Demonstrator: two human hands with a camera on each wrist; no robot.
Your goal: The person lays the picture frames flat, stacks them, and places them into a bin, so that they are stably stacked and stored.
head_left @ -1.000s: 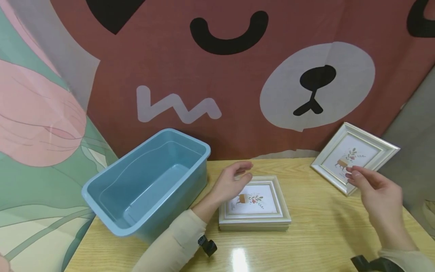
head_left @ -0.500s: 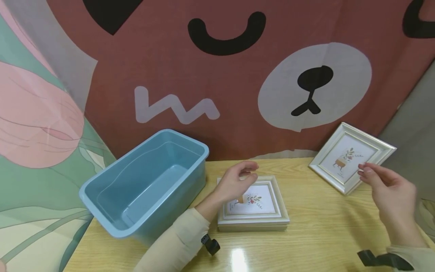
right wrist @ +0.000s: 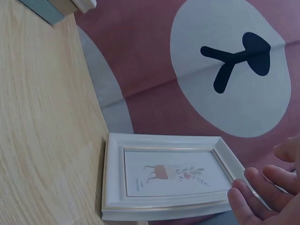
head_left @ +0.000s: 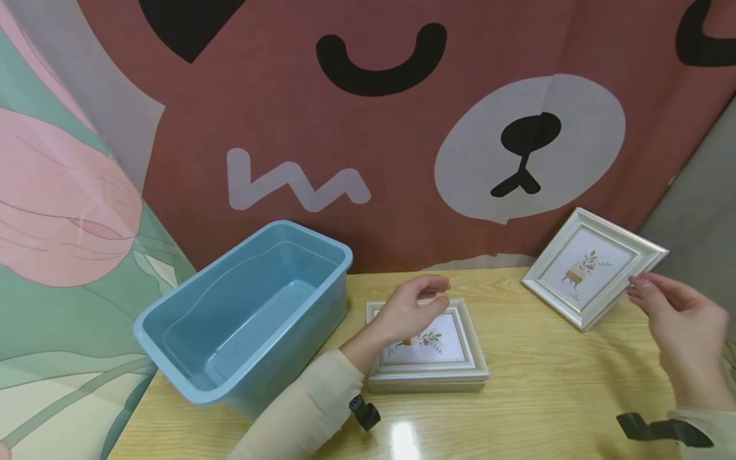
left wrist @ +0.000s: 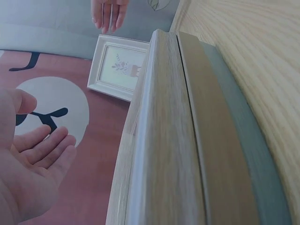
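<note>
My left hand [head_left: 405, 311] hovers over a stack of picture frames [head_left: 460, 358], its fingers loosely bent and holding nothing. In the left wrist view the layered side of the stack [left wrist: 168, 131] stands beside that hand [left wrist: 30, 164]. Another pale, silvery picture frame [head_left: 595, 268] leans upright against the back wall, tilted onto a corner in the head view, with a plant print inside. Near its right edge is my right hand [head_left: 687, 326]. Seen from the right wrist, the fingers [right wrist: 258, 187] are spread loosely by the leaning frame [right wrist: 173, 178] and grip nothing.
To the left of the stack a blue plastic bin [head_left: 299, 348] sits on the wooden table [head_left: 535, 409], with nothing visible inside. A cloth with a bear face [head_left: 402, 191] hangs behind the table. A grey surface [head_left: 696, 223] borders the right side.
My right hand has moved right, from in front of the leaning frame's picture to its right edge. My left hand has drifted slightly right over the stack. The frames stay in place.
</note>
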